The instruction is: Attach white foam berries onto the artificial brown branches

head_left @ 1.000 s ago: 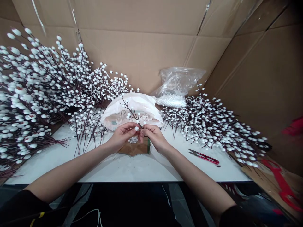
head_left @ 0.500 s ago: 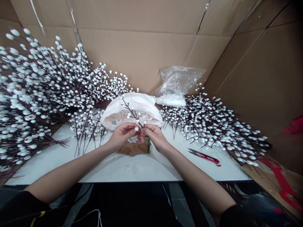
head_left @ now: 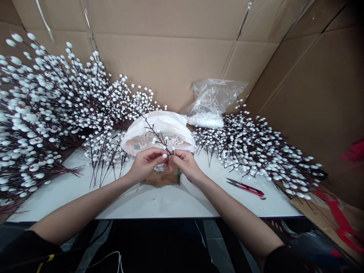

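Note:
A dark artificial stem [head_left: 156,133] with a few white berries is held upright, leaning left, at the middle of the table. My right hand [head_left: 185,163] is closed, thumb and fingers pinching the stem's lower part. My left hand [head_left: 146,163] is closed too, its thumb and forefinger pinching a white berry [head_left: 164,156] beside the stem. Just behind both hands lies an open white bag [head_left: 162,118] with many loose white berries inside. Below them is a brown cardboard piece [head_left: 163,179] with small white bits on it, partly hidden by my fingers.
Finished berry branches [head_left: 57,102] are heaped on the left, and more branches [head_left: 256,146] lie on the right. Red thread snips [head_left: 246,187] rest right of my forearm. A clear plastic bag [head_left: 209,117] stands behind. Red scissors [head_left: 337,216] lie at the far right. Cardboard walls [head_left: 165,57] enclose the table.
The stem's tip has tilted slightly to the left. Both hands stay almost in place, still pinching the stem and the berry.

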Motion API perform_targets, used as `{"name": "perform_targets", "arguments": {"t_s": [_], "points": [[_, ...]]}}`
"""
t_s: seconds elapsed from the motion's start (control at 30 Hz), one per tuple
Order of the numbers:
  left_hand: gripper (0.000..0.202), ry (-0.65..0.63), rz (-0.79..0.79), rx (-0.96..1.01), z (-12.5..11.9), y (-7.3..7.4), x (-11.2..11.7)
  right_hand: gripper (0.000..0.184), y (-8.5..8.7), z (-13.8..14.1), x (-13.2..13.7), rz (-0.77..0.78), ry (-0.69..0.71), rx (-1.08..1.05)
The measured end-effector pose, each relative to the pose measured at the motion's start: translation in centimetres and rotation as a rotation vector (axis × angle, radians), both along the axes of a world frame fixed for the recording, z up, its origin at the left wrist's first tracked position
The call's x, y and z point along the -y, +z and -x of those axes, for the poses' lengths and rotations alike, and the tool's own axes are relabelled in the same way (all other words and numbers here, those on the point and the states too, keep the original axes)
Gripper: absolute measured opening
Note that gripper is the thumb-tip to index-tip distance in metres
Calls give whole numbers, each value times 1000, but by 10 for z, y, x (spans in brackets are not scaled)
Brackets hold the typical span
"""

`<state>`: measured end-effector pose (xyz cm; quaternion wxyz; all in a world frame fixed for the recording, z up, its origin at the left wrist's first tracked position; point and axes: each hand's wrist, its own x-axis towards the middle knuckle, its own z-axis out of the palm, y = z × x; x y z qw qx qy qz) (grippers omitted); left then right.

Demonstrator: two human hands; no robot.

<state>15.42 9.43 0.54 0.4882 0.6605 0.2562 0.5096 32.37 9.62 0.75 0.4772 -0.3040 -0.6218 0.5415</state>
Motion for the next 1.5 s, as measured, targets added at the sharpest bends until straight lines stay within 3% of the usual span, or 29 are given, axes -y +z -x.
{"name": "perform_targets", "arguments": {"t_s": [0.5, 0.9, 1.03, 1.27, 1.5], "points": [[16, 194, -402, -302, 8, 7, -1, 27, 6, 1, 4, 26, 37, 19], [17, 194, -419, -322, 9, 10, 1, 25, 1, 2, 2, 39, 55, 4], [17, 157, -302, -264, 7, 10, 3, 25, 0, 3, 2, 31, 47, 1], [20, -11, 161, 49, 3, 4, 0, 24, 2, 3, 2, 7, 6, -13], [20, -39, 322, 151, 1, -1, -1, 24, 2, 1, 2, -14, -7, -17]]}}
